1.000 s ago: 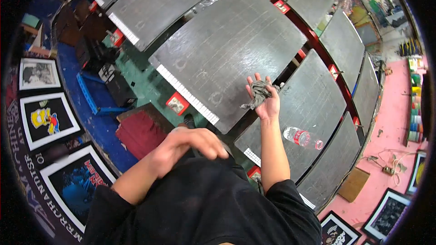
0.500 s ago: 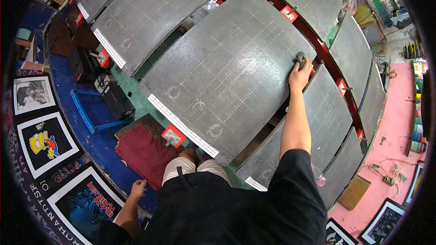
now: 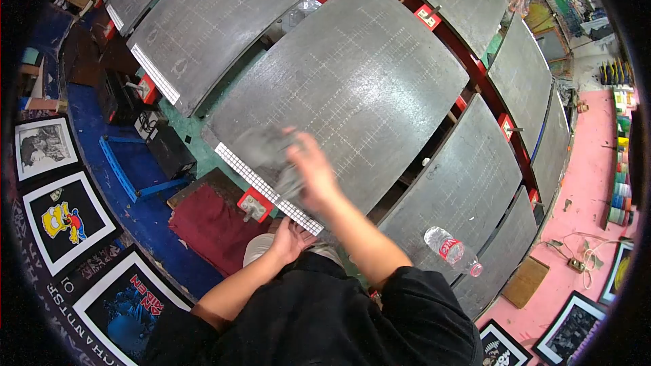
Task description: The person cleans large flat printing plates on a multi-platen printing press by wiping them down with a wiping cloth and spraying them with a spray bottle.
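Note:
Over the near left part of a grey printing board (image 3: 352, 88) with pale grid marks, my right hand (image 3: 313, 169) is smeared by motion. A dark grey rag (image 3: 261, 149), also blurred, spreads from its fingers across the board. My left hand (image 3: 291, 238) is at the board's front edge, palm turned up and fingers stretched out beneath the white gridded strip (image 3: 268, 190); it holds nothing I can see. Close to it, a red clamp block (image 3: 255, 205) with a metal fitting sits under that edge.
Similar grey boards (image 3: 230, 20) stand on both sides and behind a red rail (image 3: 475, 68). A clear plastic bottle (image 3: 453, 251) lies on the right board. Maroon cloth (image 3: 207, 227), a blue metal frame (image 3: 122, 169) and framed prints (image 3: 68, 220) are at the left.
My right hand has swept from the board's far right corner to its near left part with the rag, which now looks spread out. My left hand has risen to the front edge.

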`<action>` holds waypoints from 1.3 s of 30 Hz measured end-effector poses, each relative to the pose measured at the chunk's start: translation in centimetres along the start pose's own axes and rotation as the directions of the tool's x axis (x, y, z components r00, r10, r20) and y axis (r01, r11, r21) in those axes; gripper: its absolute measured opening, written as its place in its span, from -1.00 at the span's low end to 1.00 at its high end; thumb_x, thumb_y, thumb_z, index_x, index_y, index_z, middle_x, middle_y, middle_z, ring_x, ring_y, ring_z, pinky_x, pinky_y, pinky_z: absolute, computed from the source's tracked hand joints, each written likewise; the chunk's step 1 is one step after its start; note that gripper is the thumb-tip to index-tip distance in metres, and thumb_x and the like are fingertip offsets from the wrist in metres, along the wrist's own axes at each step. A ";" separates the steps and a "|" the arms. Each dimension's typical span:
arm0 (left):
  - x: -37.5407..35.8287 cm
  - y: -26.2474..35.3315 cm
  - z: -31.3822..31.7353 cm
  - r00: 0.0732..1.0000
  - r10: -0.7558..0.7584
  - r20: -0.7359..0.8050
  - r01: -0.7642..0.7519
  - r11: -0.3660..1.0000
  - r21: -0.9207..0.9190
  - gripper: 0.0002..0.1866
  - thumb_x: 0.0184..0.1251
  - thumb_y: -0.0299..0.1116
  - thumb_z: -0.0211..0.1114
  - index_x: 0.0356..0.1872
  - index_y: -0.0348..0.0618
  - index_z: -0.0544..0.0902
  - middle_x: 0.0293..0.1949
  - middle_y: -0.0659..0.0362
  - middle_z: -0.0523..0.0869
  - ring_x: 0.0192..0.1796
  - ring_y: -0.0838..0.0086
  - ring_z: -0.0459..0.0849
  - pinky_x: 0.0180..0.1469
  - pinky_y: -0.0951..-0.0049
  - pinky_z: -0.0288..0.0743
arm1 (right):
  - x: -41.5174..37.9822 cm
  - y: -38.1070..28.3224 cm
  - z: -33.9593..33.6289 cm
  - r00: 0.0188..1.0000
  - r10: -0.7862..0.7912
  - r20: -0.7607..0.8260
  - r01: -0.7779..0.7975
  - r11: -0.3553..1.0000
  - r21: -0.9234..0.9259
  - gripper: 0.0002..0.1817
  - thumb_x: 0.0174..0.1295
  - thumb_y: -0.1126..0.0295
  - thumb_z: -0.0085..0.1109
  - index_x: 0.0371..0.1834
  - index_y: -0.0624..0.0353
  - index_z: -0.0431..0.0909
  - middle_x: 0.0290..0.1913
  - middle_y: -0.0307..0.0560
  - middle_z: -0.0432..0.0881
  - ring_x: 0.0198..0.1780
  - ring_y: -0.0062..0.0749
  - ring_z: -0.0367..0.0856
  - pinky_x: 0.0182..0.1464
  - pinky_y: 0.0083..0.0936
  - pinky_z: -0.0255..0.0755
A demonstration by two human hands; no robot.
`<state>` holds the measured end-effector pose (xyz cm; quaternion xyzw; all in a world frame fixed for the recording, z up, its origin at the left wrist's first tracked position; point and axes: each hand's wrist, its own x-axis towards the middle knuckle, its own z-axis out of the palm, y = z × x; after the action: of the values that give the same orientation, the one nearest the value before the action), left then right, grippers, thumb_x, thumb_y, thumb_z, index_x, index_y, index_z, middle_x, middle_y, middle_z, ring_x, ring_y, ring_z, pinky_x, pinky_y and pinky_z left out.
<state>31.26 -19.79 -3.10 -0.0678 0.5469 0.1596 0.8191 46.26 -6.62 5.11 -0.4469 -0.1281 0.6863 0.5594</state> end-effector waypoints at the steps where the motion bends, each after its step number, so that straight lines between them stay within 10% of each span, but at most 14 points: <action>1: 0.2 -0.3 0.2 0.999 -0.006 0.053 0.008 0.999 -0.047 -0.33 0.68 0.21 -0.23 0.47 -0.09 0.37 0.35 0.08 0.58 0.37 0.17 0.57 0.48 -0.08 0.36 | 0.4 -2.8 -3.2 0.995 0.057 -0.085 -0.057 0.998 0.009 -0.46 0.42 0.29 0.31 0.45 0.04 0.47 0.41 -0.07 0.54 0.44 -0.15 0.44 0.45 -0.19 0.34; 5: 0.0 -0.1 1.3 0.977 -0.001 0.215 0.042 0.982 -0.186 -0.20 0.63 0.32 -0.22 0.57 -0.09 0.32 0.49 0.06 0.50 0.48 0.13 0.49 0.55 -0.12 0.24 | 2.7 -14.3 -17.7 0.745 -0.564 -0.356 0.357 0.788 -0.501 -0.49 0.37 0.38 0.36 0.34 0.24 0.47 0.12 0.04 0.68 0.11 -0.18 0.70 0.14 -0.23 0.61; 6: -0.1 -0.2 1.4 0.977 -0.007 0.211 0.048 0.980 -0.192 -0.20 0.63 0.32 -0.22 0.57 -0.09 0.32 0.49 0.06 0.50 0.48 0.13 0.49 0.55 -0.12 0.24 | 4.3 -15.8 -22.2 0.435 -0.839 -0.328 0.226 0.454 -0.862 -0.54 0.36 0.35 0.37 0.24 0.27 0.49 0.14 0.11 0.67 0.15 -0.04 0.68 0.25 -0.23 0.54; 8: 0.0 -0.2 1.8 0.982 -0.005 0.191 0.044 0.978 -0.203 -0.20 0.62 0.33 -0.22 0.56 -0.09 0.35 0.50 0.06 0.51 0.49 0.17 0.48 0.55 -0.12 0.24 | 5.8 -18.0 -28.9 0.298 -0.944 -0.140 -0.146 0.100 -0.984 -0.55 0.35 0.27 0.40 0.16 0.30 0.52 0.32 0.20 0.62 0.37 0.12 0.57 0.42 -0.17 0.39; 12: -0.3 -0.5 1.7 0.982 0.009 0.187 0.032 0.976 -0.218 -0.19 0.62 0.34 -0.22 0.57 -0.09 0.34 0.49 0.08 0.51 0.49 0.17 0.48 0.57 -0.10 0.22 | 8.1 -17.3 -33.5 0.460 -0.885 0.065 -0.112 -0.130 -0.985 -0.52 0.27 0.27 0.46 0.14 0.27 0.51 0.51 0.31 0.41 0.56 0.22 0.31 0.56 -0.11 0.21; 19: -0.4 -0.9 0.6 0.974 0.015 0.227 0.026 0.984 -0.176 -0.18 0.60 0.34 -0.21 0.58 -0.11 0.31 0.52 0.09 0.47 0.51 0.19 0.44 0.59 -0.06 0.19 | 8.7 -20.0 -31.8 0.517 -0.768 -0.378 -0.166 0.343 -0.925 -0.35 0.20 0.08 0.49 0.32 0.10 0.54 0.54 0.29 0.41 0.56 0.14 0.37 0.57 -0.18 0.22; 23: 0.1 -2.0 0.6 0.963 0.045 0.265 0.016 0.974 -0.225 -0.15 0.58 0.37 -0.21 0.59 -0.10 0.29 0.53 0.09 0.45 0.54 0.18 0.41 0.60 -0.08 0.14 | 8.9 -17.2 -29.7 0.436 -0.896 -0.083 -0.275 -0.045 -0.961 -0.60 0.37 0.31 0.30 0.26 0.07 0.62 0.28 0.20 0.66 0.40 0.18 0.53 0.43 -0.07 0.40; 26: -0.3 -2.4 1.6 0.962 0.030 0.271 0.034 0.973 -0.230 -0.13 0.56 0.40 -0.22 0.60 -0.08 0.28 0.54 0.08 0.43 0.59 0.14 0.35 0.60 -0.11 0.14 | 4.5 -10.3 -19.8 0.605 -0.768 0.211 0.125 -0.170 -0.977 -0.60 0.24 0.56 0.25 0.17 0.09 0.66 0.19 0.09 0.69 0.25 0.09 0.62 0.26 -0.11 0.54; 27: 0.0 -2.7 1.5 0.954 0.030 0.297 0.050 0.965 -0.258 -0.16 0.57 0.37 -0.23 0.57 -0.07 0.33 0.52 0.07 0.46 0.55 0.14 0.40 0.56 -0.14 0.21 | 2.3 -7.2 -15.4 0.808 -0.545 0.224 0.188 -0.122 -0.975 -0.48 0.06 0.68 0.28 0.15 0.07 0.68 0.19 0.05 0.69 0.28 0.07 0.62 0.28 -0.11 0.53; 29: -0.3 -3.4 1.4 0.947 0.031 0.321 0.064 0.958 -0.281 -0.18 0.59 0.35 -0.25 0.54 -0.07 0.37 0.50 0.06 0.50 0.52 0.14 0.45 0.51 -0.17 0.28 | -2.4 0.4 -8.2 0.783 -0.314 0.536 0.590 0.103 -0.801 -0.50 0.01 0.71 0.18 0.07 0.13 0.70 0.21 -0.03 0.72 0.35 0.00 0.62 0.44 -0.16 0.47; 31: -0.9 -3.8 1.1 0.934 0.104 0.342 0.008 0.950 -0.311 -0.23 0.58 0.33 -0.17 0.48 -0.05 0.44 0.47 0.07 0.53 0.50 0.16 0.48 0.50 -0.18 0.31 | -5.7 5.5 -2.7 0.811 -0.104 0.576 0.477 0.688 -0.547 -0.58 0.16 0.57 0.38 0.14 0.16 0.69 0.22 0.01 0.73 0.38 -0.08 0.61 0.54 -0.15 0.33; 34: -0.6 -4.1 -0.9 0.907 0.138 0.398 -0.048 0.973 -0.227 -0.22 0.55 0.37 -0.13 0.47 -0.04 0.45 0.46 0.03 0.53 0.49 0.14 0.49 0.50 -0.22 0.29 | -6.7 5.2 -1.0 0.905 -0.265 0.333 0.407 0.768 -0.495 -0.61 0.44 0.26 0.30 0.24 0.18 0.62 0.21 -0.02 0.70 0.28 -0.22 0.67 0.35 -0.24 0.51; 36: -0.9 -3.7 -0.9 0.906 0.126 0.404 0.032 0.932 -0.362 -0.16 0.54 0.41 -0.16 0.54 -0.07 0.35 0.52 -0.01 0.44 0.53 0.05 0.43 0.52 -0.27 0.23 | -6.4 -0.7 -2.6 0.997 0.057 0.045 -0.052 0.993 -0.107 -0.56 0.44 0.26 0.31 0.32 0.14 0.55 0.17 -0.02 0.69 0.19 -0.28 0.71 0.12 -0.28 0.64; 39: -2.1 -3.7 -0.2 0.915 0.133 0.380 0.019 0.929 -0.370 -0.08 0.52 0.45 -0.18 0.60 -0.09 0.25 0.57 -0.03 0.35 0.59 -0.03 0.31 0.58 -0.29 0.12 | -2.1 -8.2 -12.4 0.970 -0.149 -0.192 0.145 0.989 -0.033 -0.42 0.25 0.41 0.48 0.34 0.21 0.51 0.20 0.02 0.66 0.18 -0.24 0.68 0.10 -0.14 0.66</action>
<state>31.59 -23.71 -1.51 -0.1690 0.3309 0.2933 0.8808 60.95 -9.64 4.61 -0.5059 -0.1121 0.5951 0.6143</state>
